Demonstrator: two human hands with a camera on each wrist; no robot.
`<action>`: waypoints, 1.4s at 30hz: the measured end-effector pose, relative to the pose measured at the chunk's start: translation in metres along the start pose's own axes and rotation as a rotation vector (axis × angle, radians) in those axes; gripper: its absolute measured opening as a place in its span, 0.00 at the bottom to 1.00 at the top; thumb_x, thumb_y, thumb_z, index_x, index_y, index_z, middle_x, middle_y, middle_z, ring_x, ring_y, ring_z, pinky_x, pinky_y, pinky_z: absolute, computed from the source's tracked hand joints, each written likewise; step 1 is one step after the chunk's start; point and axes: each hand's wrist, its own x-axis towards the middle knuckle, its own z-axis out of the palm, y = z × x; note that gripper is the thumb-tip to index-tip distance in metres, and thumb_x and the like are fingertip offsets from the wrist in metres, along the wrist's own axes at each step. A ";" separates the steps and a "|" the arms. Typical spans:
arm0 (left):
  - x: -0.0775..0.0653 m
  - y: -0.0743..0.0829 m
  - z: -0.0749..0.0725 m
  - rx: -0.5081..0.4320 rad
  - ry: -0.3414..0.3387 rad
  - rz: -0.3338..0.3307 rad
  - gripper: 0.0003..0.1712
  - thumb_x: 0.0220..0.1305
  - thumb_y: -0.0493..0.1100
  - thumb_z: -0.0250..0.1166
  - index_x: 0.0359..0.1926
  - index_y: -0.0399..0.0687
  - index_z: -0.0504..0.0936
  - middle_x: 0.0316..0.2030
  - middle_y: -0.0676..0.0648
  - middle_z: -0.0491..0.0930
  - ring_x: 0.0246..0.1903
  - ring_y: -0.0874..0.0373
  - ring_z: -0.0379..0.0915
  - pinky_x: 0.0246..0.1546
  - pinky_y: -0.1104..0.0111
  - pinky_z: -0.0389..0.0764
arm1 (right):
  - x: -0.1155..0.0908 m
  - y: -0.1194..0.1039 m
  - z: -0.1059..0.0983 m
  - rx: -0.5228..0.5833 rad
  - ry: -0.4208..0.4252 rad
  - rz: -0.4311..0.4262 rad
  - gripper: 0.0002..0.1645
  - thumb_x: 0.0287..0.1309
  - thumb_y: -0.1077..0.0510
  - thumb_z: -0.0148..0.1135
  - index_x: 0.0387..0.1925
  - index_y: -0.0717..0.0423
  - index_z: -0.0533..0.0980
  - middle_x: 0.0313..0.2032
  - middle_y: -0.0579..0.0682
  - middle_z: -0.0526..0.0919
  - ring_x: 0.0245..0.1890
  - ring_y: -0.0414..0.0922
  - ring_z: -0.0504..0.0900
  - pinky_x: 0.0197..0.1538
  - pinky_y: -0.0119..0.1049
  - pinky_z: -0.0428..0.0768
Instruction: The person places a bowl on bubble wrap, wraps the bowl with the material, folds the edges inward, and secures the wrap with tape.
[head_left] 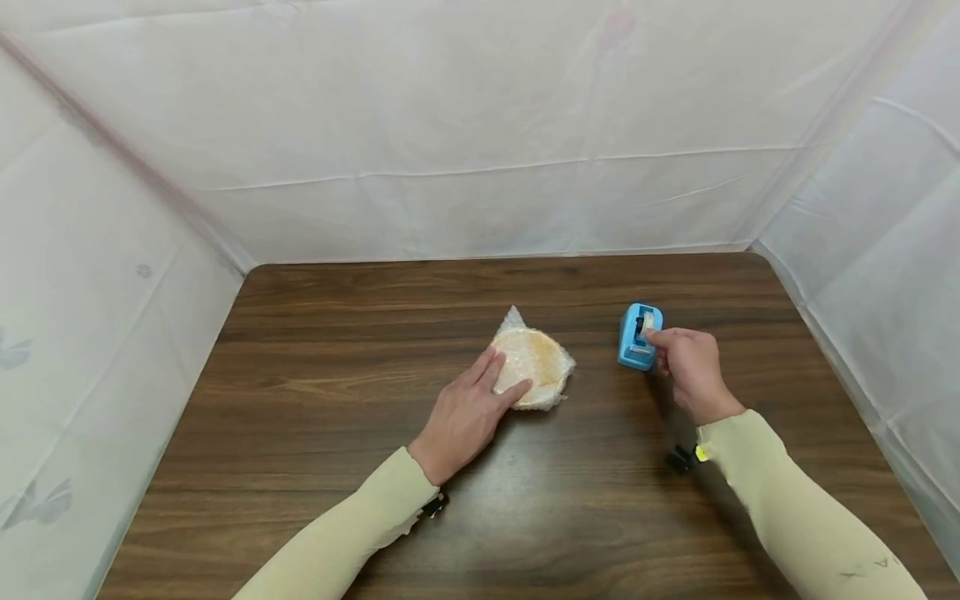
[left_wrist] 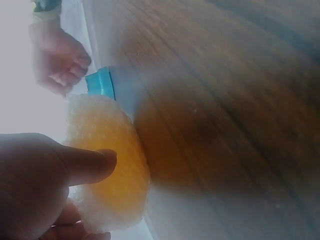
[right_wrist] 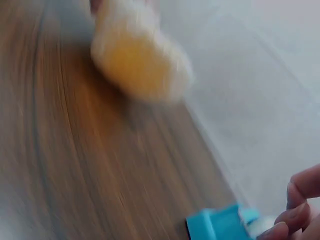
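A round, yellowish-white item in bubble wrap (head_left: 546, 363) lies on the brown wooden table, a wrap corner sticking up at its far side. My left hand (head_left: 467, 414) holds it at its near left edge, thumb on the near side, as the left wrist view also shows. To the right stands a blue tape dispenser (head_left: 630, 354) with a small roll of tape (head_left: 646, 322). Over its right side, my right hand (head_left: 692, 367) pinches the tape's end between thumb and curled fingers. The pinched end itself is too small to make out clearly.
The wood-grain table (head_left: 322, 350) has rounded far corners. White sheeting (head_left: 450, 125) hangs behind it and along both sides. Each wrist carries a small black camera, such as the right one (head_left: 681, 459).
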 end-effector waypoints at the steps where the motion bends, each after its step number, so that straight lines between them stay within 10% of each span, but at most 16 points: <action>1: 0.000 0.000 0.000 -0.001 -0.001 0.001 0.24 0.71 0.39 0.67 0.65 0.63 0.83 0.64 0.35 0.81 0.70 0.43 0.74 0.51 0.58 0.88 | -0.005 -0.001 0.000 0.025 -0.002 0.007 0.21 0.74 0.50 0.60 0.24 0.54 0.82 0.22 0.41 0.73 0.29 0.42 0.70 0.35 0.36 0.73; 8: 0.000 0.000 -0.001 0.000 0.000 -0.005 0.25 0.70 0.39 0.68 0.65 0.63 0.83 0.64 0.35 0.81 0.70 0.43 0.74 0.48 0.58 0.89 | -0.022 0.012 0.003 0.072 0.013 0.054 0.26 0.76 0.48 0.58 0.19 0.50 0.82 0.18 0.40 0.75 0.24 0.39 0.70 0.30 0.34 0.72; 25: 0.002 -0.001 -0.001 -0.008 0.006 -0.014 0.24 0.69 0.39 0.69 0.64 0.62 0.84 0.64 0.35 0.81 0.70 0.43 0.75 0.50 0.58 0.88 | -0.004 0.032 0.009 -0.307 -0.145 0.016 0.27 0.73 0.53 0.55 0.15 0.56 0.77 0.15 0.42 0.74 0.18 0.39 0.70 0.22 0.33 0.70; 29: 0.002 -0.001 -0.002 0.003 0.004 -0.004 0.23 0.70 0.39 0.68 0.64 0.62 0.84 0.64 0.34 0.81 0.69 0.43 0.75 0.52 0.59 0.88 | -0.011 0.026 0.013 -0.322 -0.231 -0.123 0.24 0.78 0.50 0.54 0.28 0.64 0.78 0.21 0.45 0.73 0.23 0.42 0.71 0.28 0.35 0.74; 37: 0.004 -0.001 -0.001 0.005 0.003 -0.004 0.24 0.69 0.39 0.69 0.64 0.62 0.84 0.64 0.34 0.81 0.70 0.43 0.74 0.53 0.60 0.87 | -0.017 -0.010 0.039 -0.463 -0.320 -0.689 0.09 0.76 0.58 0.59 0.37 0.55 0.81 0.34 0.51 0.81 0.31 0.43 0.71 0.37 0.33 0.72; 42: 0.006 0.001 0.001 -0.013 -0.009 0.006 0.25 0.68 0.39 0.69 0.64 0.62 0.84 0.64 0.34 0.81 0.71 0.42 0.73 0.51 0.59 0.88 | -0.016 -0.027 0.052 -0.453 -0.412 -0.741 0.10 0.75 0.59 0.59 0.38 0.55 0.83 0.31 0.54 0.84 0.28 0.45 0.75 0.34 0.32 0.76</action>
